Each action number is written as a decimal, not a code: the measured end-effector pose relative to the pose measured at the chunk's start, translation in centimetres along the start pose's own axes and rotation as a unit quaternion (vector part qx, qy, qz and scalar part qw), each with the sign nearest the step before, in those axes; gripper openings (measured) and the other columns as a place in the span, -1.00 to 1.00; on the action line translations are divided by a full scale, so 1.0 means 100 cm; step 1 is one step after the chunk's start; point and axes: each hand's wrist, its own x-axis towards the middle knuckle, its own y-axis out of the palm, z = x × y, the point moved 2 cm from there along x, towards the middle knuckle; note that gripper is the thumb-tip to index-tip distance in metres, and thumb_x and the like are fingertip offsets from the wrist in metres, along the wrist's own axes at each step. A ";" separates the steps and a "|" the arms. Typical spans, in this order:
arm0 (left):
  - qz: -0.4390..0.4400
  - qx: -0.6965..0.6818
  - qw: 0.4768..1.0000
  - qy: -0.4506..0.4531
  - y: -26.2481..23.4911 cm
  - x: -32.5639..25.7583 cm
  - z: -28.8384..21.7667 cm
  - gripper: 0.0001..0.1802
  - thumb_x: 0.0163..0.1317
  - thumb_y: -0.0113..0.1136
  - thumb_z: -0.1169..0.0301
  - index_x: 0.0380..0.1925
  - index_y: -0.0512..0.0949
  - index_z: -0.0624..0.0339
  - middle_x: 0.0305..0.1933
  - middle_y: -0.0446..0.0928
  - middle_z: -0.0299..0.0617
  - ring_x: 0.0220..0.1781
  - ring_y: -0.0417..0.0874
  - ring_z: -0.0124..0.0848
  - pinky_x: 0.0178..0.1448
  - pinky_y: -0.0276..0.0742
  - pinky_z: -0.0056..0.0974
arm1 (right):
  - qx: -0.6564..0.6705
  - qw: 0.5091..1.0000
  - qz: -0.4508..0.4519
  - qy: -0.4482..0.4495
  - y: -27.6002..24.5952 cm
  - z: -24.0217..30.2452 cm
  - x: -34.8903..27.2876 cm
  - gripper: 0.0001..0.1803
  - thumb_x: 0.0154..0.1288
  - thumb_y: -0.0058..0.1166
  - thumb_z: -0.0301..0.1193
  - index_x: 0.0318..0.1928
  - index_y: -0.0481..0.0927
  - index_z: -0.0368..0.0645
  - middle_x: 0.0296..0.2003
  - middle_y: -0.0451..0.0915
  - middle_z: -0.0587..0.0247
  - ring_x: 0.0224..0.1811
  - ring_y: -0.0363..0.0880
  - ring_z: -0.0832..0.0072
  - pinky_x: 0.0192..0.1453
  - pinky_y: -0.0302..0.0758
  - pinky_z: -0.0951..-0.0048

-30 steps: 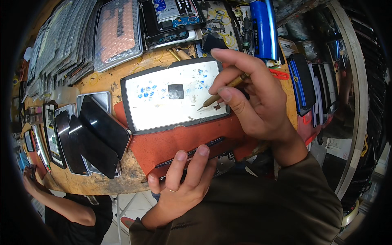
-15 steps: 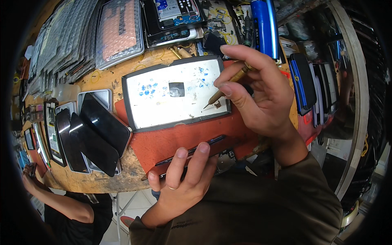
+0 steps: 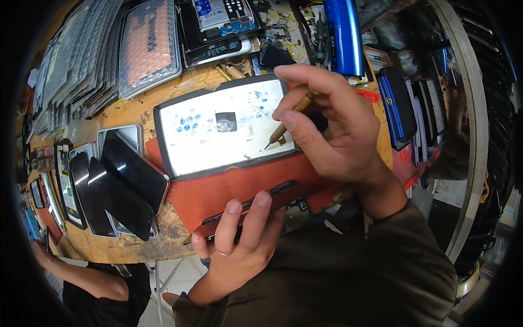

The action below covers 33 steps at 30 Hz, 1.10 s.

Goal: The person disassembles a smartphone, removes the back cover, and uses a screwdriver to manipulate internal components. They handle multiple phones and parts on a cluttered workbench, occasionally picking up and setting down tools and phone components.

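Between the thumb and fingers of my right hand (image 3: 343,125), a thin brass-coloured precision screwdriver (image 3: 279,132) points down and left. Its tip is over the near right part of a white tray with a dark rim (image 3: 196,150); whether it touches cannot be made out. A small brown part (image 3: 282,140) lies in the tray close to the shaft. My left hand (image 3: 242,245) grips a thin dark phone (image 3: 275,191), seen nearly edge-on, at the near edge of a red mat (image 3: 188,196). My palm hides much of it.
Black phone screens and frames (image 3: 128,174) lean in a pile at left. Bubble-wrapped panels (image 3: 81,60) are stacked behind them. Opened devices (image 3: 220,24) and a blue cylinder (image 3: 344,38) stand at the back. Another person's arm (image 3: 87,280) is at lower left.
The bench has shifted slightly left in the picture. My right hand and the screwdriver have leaned a little nearer the small brown part. My left hand keeps its grip on the phone.
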 end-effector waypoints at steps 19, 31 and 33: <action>0.022 -0.071 0.997 -0.020 -0.003 0.012 0.003 -0.80 0.22 0.45 0.07 -0.16 0.88 -0.49 0.56 0.51 -0.42 0.66 0.31 -0.22 0.81 -0.45 0.21 | 0.035 0.980 -0.172 -0.098 -0.041 0.050 -0.013 -0.50 0.56 0.22 -0.59 0.41 0.43 -0.45 -0.22 0.75 0.13 -0.21 0.75 0.56 -0.13 0.68 0.60; 0.052 -0.086 0.995 -0.028 -0.009 0.022 0.003 -0.80 0.21 0.48 0.02 -0.17 0.90 -0.43 0.59 0.46 -0.23 0.68 0.30 -0.09 0.79 -0.44 0.26 | 0.217 0.951 -0.169 0.143 0.016 0.025 -0.110 -0.58 0.53 0.24 -0.69 0.30 0.46 -0.40 -0.16 0.73 0.15 -0.18 0.72 0.64 -0.14 0.66 0.62; 0.056 -0.084 0.995 -0.027 -0.010 0.022 0.003 -0.79 0.22 0.48 -0.02 -0.18 0.90 -0.43 0.59 0.46 -0.23 0.68 0.30 -0.09 0.79 -0.43 0.27 | 0.229 0.945 -0.175 0.156 0.021 0.021 -0.114 -0.58 0.54 0.21 -0.70 0.31 0.42 -0.40 -0.17 0.73 0.11 -0.20 0.73 0.62 -0.14 0.69 0.60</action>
